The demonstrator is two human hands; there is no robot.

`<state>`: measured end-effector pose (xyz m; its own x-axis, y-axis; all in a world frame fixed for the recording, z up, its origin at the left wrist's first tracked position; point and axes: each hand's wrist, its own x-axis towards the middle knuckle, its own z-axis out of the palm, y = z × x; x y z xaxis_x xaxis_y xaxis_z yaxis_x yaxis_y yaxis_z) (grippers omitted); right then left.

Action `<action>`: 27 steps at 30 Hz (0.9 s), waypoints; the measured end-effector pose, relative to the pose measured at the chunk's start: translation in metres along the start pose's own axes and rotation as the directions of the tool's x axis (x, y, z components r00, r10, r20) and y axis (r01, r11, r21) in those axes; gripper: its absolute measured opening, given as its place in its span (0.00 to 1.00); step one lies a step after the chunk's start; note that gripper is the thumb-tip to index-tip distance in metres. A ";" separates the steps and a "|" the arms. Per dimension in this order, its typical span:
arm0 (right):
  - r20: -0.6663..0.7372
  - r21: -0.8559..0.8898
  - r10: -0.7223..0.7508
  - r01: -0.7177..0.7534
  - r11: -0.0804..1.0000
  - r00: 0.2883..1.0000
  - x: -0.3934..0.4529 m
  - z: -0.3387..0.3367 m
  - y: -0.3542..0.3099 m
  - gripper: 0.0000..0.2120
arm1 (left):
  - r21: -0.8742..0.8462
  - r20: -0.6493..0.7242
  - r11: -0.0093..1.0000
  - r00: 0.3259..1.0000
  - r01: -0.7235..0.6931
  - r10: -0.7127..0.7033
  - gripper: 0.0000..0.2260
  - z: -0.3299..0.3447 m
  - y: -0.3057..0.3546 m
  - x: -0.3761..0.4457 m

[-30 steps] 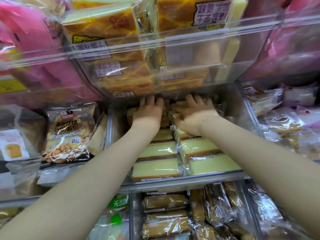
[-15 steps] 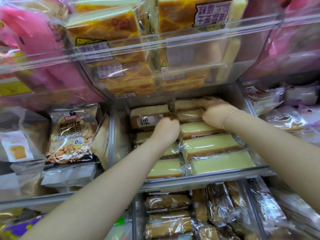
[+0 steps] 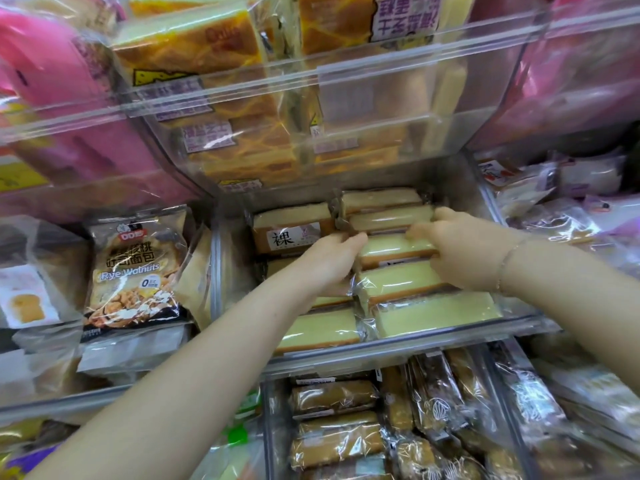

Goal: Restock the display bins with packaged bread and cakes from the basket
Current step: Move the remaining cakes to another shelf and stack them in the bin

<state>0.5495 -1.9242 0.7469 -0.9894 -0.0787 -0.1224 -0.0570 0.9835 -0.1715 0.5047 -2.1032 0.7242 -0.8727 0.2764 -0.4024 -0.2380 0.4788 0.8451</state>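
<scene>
The cakes [image 3: 398, 282] in the middle bin are pale yellow with brown edges; at 9 o'clock the walnut bag [image 3: 135, 271] is brown; pink packs [image 3: 69, 109] at 10 o'clock

Wrist bracelet [image 3: 506, 259] (thin, silvery)

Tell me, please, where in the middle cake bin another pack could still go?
The barest patch is the back left corner, between the bin's left wall and the labelled cake. The right column is packed front to back, with both hands there: left hand, right hand.
</scene>
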 end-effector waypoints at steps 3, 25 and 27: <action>-0.076 0.029 0.054 -0.052 0.998 0.996 -0.011 0.013 -0.001 0.22 | -0.034 -0.008 0.999 1.000 -0.011 0.010 0.17 0.012 0.002 0.001; -0.181 -0.020 0.104 -0.109 0.994 0.978 0.010 0.020 -0.018 0.21 | -0.017 -0.097 1.000 0.995 0.013 -0.014 0.24 0.007 0.003 0.009; -0.236 0.034 0.143 -0.139 0.990 0.961 0.018 0.014 -0.014 0.21 | 0.328 -0.253 0.941 0.953 -0.078 0.167 0.20 -0.001 0.008 0.009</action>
<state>0.5346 -1.9416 0.7339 -0.9907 0.1034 0.0881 0.0857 0.9789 -0.1855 0.4943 -2.0981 0.7276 -0.9793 0.1326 -0.1532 -0.0162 0.7024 0.7116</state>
